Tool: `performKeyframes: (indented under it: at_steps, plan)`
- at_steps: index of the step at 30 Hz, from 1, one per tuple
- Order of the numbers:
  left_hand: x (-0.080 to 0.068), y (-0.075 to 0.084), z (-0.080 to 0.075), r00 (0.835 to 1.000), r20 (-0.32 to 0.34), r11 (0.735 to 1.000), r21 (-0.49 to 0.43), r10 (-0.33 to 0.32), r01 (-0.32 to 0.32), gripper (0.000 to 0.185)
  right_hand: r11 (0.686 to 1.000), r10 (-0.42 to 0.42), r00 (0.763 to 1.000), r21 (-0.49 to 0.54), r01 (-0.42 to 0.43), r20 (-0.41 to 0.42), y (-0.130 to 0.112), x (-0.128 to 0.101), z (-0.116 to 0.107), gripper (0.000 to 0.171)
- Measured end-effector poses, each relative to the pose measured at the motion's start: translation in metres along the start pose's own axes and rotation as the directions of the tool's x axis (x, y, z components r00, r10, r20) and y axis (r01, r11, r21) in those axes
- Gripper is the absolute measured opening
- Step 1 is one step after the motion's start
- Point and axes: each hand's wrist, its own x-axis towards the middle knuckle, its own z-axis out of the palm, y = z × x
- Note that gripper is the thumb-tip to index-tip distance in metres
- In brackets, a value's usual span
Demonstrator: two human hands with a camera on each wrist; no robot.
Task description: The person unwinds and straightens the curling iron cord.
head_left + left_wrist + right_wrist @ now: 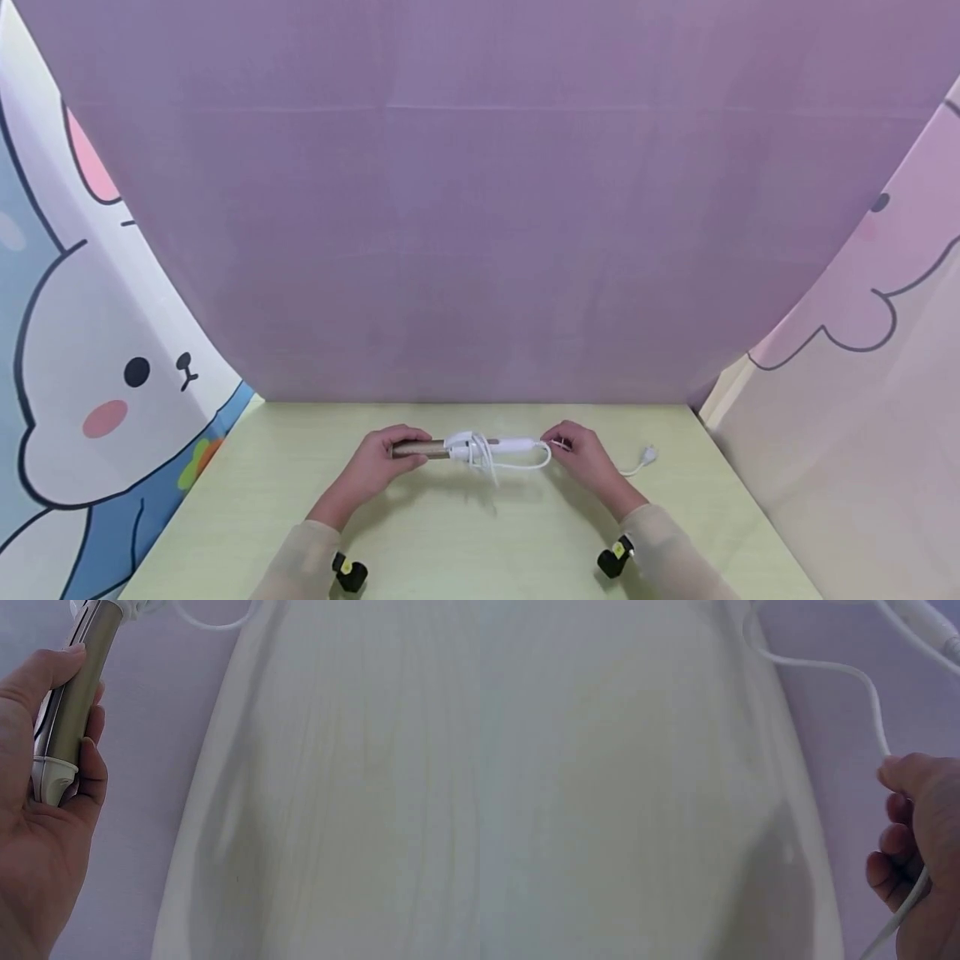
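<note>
Metal barrel (75, 697) in left grip (378, 461).

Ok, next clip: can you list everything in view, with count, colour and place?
curling iron: one, bronze barrel, white handle, held level above the table between both hands
cord: one, white, looped round the iron, trailing right to the plug
plug: one, white, on the table at right
table: one, pale green
backdrop: one, purple, behind the table
bunny panels: two, cartoon prints, left and right
left hand: grips the barrel end
right hand: pinches the cord
</note>
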Motion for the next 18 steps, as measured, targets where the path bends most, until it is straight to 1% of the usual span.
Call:
performKeyframes:
  at_steps: [3, 7, 12, 18]
  plan:
    - [0.0, 0.001, -0.001, 1.0, -0.013, 1.0, 0.008, 0.001, -0.001, 0.028, 0.999, -0.022, 0.996, -0.043, 0.026, 0.086, 0.007, -0.005, 0.003, 0.007]
    - [0.001, 0.001, -0.002, 1.0, -0.019, 1.0, 0.008, -0.003, 0.003, 0.028, 0.998, -0.021, 0.984, -0.052, 0.03, 0.175, 0.012, -0.011, 0.008, 0.009]
    - [0.003, 0.0, -0.004, 0.999, -0.033, 1.0, -0.006, 0.004, -0.005, 0.027, 0.996, -0.039, 0.967, -0.066, 0.058, 0.251, 0.01, -0.017, 0.012, 0.008]
    - [0.004, -0.001, -0.005, 0.998, -0.062, 1.0, -0.008, -0.008, 0.007, 0.027, 0.988, -0.088, 0.95, -0.093, 0.12, 0.3, 0.004, -0.023, 0.012, 0.012]
